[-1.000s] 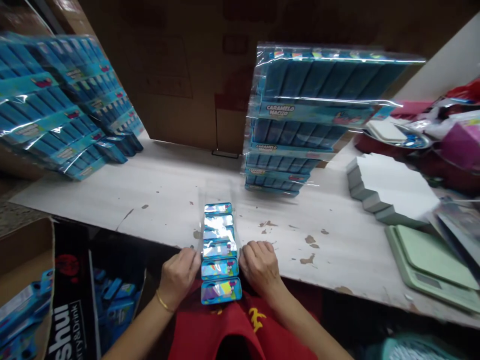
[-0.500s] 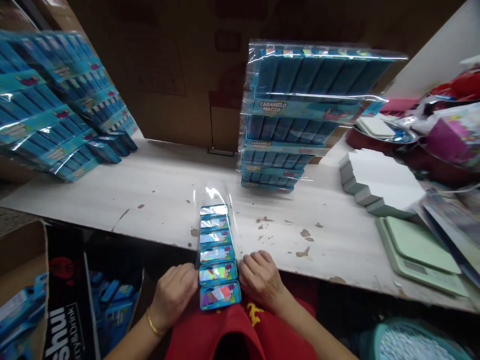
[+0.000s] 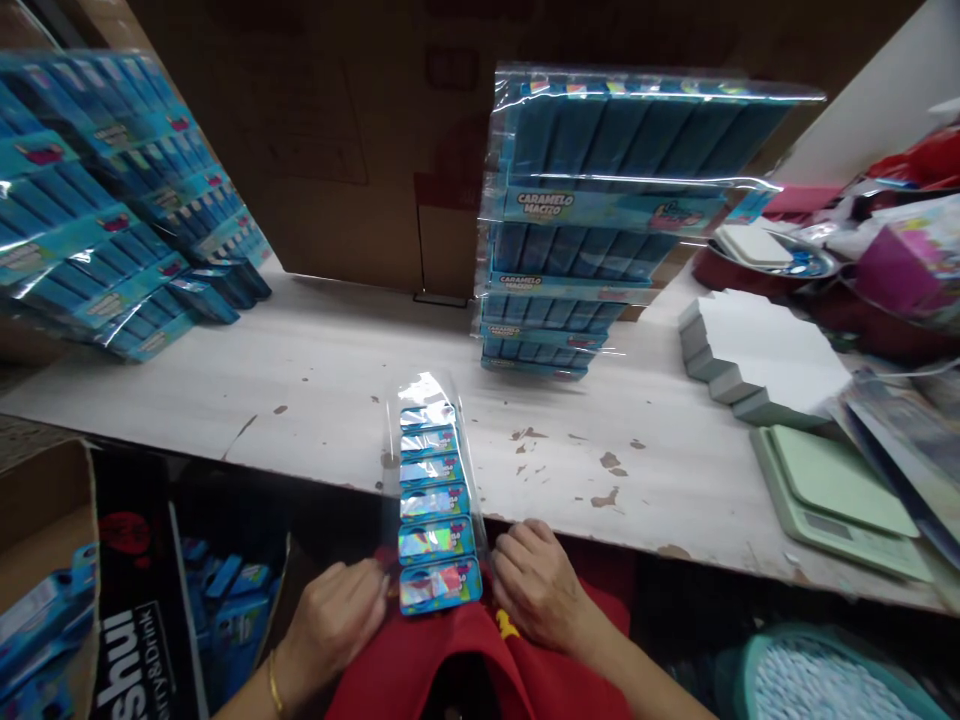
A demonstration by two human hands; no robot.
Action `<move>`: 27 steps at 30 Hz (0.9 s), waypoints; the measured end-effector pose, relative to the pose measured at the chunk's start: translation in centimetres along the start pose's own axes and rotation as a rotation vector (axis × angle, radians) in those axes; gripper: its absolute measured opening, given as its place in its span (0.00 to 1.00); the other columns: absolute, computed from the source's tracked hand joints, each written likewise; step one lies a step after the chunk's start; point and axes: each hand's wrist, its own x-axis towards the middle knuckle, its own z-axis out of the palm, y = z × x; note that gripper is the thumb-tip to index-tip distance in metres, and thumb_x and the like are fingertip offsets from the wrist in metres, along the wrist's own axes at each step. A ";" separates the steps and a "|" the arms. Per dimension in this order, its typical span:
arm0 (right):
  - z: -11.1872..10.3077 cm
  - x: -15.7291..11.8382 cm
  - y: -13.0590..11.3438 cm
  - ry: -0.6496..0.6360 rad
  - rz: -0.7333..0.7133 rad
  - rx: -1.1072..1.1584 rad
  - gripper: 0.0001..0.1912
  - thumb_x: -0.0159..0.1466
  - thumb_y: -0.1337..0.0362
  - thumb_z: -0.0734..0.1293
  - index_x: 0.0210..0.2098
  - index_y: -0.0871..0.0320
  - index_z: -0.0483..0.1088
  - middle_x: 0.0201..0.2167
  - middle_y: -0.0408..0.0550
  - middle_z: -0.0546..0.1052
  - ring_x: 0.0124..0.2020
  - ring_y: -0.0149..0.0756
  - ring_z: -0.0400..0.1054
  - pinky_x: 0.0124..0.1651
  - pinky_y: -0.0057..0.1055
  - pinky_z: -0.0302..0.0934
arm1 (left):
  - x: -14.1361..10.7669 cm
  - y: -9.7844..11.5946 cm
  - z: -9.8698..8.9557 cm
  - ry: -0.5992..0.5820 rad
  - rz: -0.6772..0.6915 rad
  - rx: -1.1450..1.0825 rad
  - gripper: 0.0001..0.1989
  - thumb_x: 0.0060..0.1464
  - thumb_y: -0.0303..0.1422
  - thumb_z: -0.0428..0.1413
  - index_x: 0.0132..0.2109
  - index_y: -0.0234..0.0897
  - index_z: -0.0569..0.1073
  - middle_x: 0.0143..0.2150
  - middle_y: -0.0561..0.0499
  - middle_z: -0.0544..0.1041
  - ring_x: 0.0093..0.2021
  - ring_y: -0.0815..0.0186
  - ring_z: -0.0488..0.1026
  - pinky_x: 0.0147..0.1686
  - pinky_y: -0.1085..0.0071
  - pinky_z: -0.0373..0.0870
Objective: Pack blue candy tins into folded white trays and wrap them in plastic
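Note:
A row of several small blue tins (image 3: 436, 500) in a clear plastic sleeve lies over the front edge of the white table (image 3: 315, 420), its near end against the red clothing. Left of the sleeve, my left hand (image 3: 341, 612) is closed, a little blurred, its fingertips close to the plastic. My right hand (image 3: 534, 580) is curled at the sleeve's right side, with the fingers pressed together at the plastic edge. Any plastic between the fingers of either hand is too small to make out.
Wrapped blue display boxes stand stacked at the centre (image 3: 570, 260) and left (image 3: 112, 220), before a large cardboard box (image 3: 315, 130). A green scale (image 3: 840, 490), white card stack (image 3: 765, 350) and red bowls are right. Below are an open carton (image 3: 45, 500) and teal tub (image 3: 750, 660).
My left hand has moved down and left, slightly away from the sleeve. My right hand has shifted a little down and right. The tins stay nearly in place.

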 end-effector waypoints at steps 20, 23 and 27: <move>3.7 3.7 -1.0 0.235 0.432 0.152 0.13 0.63 0.67 0.55 0.24 0.59 0.65 0.22 0.45 0.67 0.26 0.30 0.60 0.32 0.28 0.52 | 1.8 -3.7 3.6 0.211 -0.749 -0.326 0.09 0.54 0.37 0.46 0.35 0.36 0.65 0.30 0.50 0.70 0.31 0.66 0.68 0.34 0.70 0.64; 3.8 2.8 -2.1 0.152 0.372 0.236 0.12 0.63 0.64 0.56 0.28 0.58 0.68 0.23 0.44 0.70 0.25 0.29 0.64 0.30 0.25 0.55 | 1.6 -3.0 4.8 0.152 -1.056 -0.651 0.15 0.50 0.44 0.49 0.38 0.36 0.65 0.29 0.49 0.72 0.28 0.65 0.71 0.30 0.69 0.66; 4.6 3.1 -3.4 0.012 0.167 0.324 0.11 0.63 0.67 0.56 0.42 0.58 0.66 0.35 0.48 0.74 0.36 0.32 0.68 0.38 0.26 0.61 | 2.4 -1.8 7.0 0.125 -1.349 -1.152 0.19 0.48 0.48 0.49 0.32 0.33 0.66 0.25 0.50 0.71 0.24 0.66 0.71 0.23 0.73 0.65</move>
